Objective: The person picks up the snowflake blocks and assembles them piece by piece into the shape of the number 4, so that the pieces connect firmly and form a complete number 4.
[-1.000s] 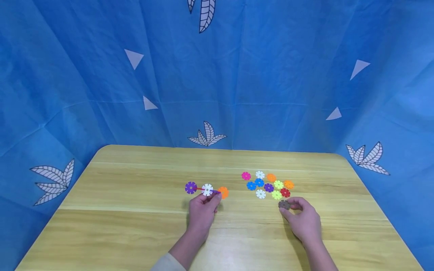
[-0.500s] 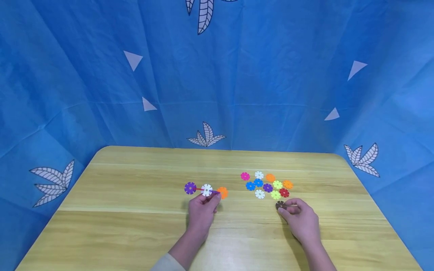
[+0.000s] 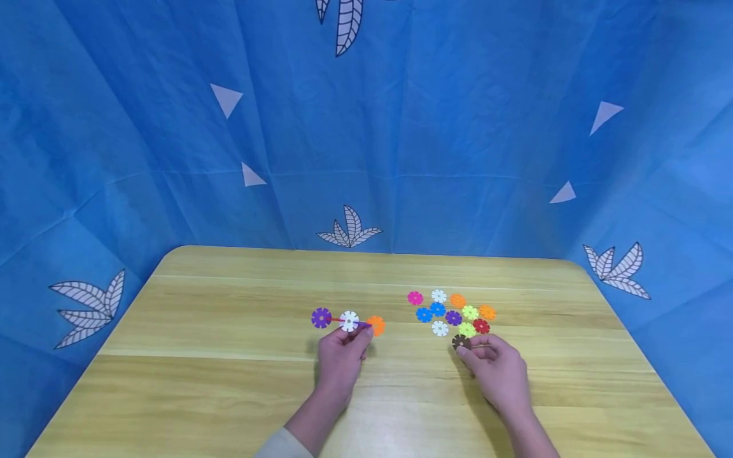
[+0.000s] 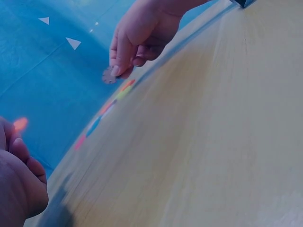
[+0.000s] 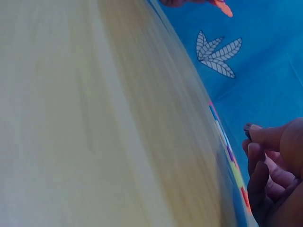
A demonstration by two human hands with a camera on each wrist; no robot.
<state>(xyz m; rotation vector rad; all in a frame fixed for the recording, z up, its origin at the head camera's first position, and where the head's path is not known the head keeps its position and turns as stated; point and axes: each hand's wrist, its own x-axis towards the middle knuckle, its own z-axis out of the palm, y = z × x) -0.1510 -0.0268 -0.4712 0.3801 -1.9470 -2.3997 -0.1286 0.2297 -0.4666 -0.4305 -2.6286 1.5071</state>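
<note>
My left hand (image 3: 342,357) pinches a row of joined notched plastic discs, held above the table. In that row a purple disc (image 3: 321,318) is at the left end, a white disc (image 3: 349,321) in the middle and an orange disc (image 3: 376,326) at the right end; red and purple discs between them show edge-on. Between thumb and fingers my right hand (image 3: 501,372) pinches a dark brown notched disc (image 3: 460,342), raised off the table in the left wrist view. The two hands are apart. Only a sliver of the brown disc (image 5: 247,130) shows in the right wrist view.
Several loose notched discs lie flat beyond my right hand, among them a pink disc (image 3: 415,298), a blue disc (image 3: 424,315) and a red disc (image 3: 481,326). A blue printed cloth (image 3: 458,127) hangs behind the wooden table (image 3: 240,381).
My right hand has moved left with the brown disc, which has turned to face the head camera. My left hand and its row of discs have stayed almost still.
</note>
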